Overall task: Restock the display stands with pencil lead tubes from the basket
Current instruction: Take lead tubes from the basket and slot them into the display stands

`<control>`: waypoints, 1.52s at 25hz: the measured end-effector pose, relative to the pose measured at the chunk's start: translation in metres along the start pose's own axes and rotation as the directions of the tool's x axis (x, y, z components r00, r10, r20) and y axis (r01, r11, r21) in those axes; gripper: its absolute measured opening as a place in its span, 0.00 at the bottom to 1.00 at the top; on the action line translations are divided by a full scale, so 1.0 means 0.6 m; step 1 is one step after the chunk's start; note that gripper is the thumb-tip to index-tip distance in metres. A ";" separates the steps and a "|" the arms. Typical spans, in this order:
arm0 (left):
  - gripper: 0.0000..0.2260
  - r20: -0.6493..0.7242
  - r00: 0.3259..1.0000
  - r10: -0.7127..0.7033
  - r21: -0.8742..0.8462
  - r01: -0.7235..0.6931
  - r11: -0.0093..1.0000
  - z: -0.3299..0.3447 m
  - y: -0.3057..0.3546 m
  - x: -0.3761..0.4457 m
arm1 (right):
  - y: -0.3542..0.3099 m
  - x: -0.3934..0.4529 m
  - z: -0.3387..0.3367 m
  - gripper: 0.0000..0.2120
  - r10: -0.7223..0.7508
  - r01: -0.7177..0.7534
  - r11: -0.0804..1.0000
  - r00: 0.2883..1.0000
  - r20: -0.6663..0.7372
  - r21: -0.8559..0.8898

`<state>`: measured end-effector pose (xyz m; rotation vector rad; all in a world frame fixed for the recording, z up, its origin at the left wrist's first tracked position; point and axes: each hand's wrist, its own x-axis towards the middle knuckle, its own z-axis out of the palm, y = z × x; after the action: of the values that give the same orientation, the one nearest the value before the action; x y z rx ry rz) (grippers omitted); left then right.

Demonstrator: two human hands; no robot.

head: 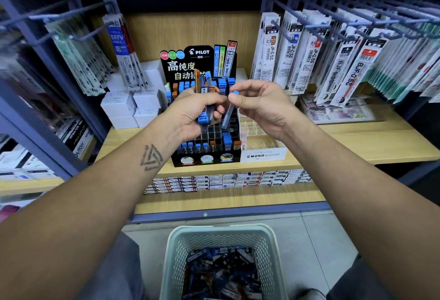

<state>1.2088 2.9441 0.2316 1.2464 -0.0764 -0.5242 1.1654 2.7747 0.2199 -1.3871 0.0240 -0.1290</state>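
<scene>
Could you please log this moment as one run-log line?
left hand: grips bunch of lead tubes | right hand: pinches single blue-capped tube over black Pilot stand | basket: holds more tubes

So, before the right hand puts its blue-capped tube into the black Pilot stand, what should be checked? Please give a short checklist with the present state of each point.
1. Right hand pinches one blue-capped tube: ok.
2. Left hand grips the spare tubes firmly: ok.
3. Empty slots in the Pilot stand below the tube: ok.
4. Tube grade matches the slot row: cannot tell.
5. Tube upright over a slot: not ok, it is tilted.
6. Basket holds more tubes: ok.
</scene>
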 end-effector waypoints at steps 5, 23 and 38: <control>0.09 -0.115 0.991 0.070 0.141 -0.053 0.989 -0.032 0.022 -0.003 | 0.002 0.003 0.019 0.08 -0.081 0.072 0.985 0.996 -0.047 -0.158; 0.06 -0.205 0.977 0.053 0.109 -0.031 0.994 -0.127 0.055 -0.048 | 0.064 0.021 0.151 0.04 -0.315 0.314 0.628 0.939 0.136 -0.712; 0.13 -0.237 0.971 0.040 0.131 -0.009 0.991 -0.133 0.056 -0.049 | 0.086 0.020 0.186 0.05 -0.187 0.357 0.426 0.934 0.305 -0.831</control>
<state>1.2207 3.0340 0.2424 1.4252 0.0788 -0.3479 1.1917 2.8917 0.1902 -2.4700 -0.3375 -0.3048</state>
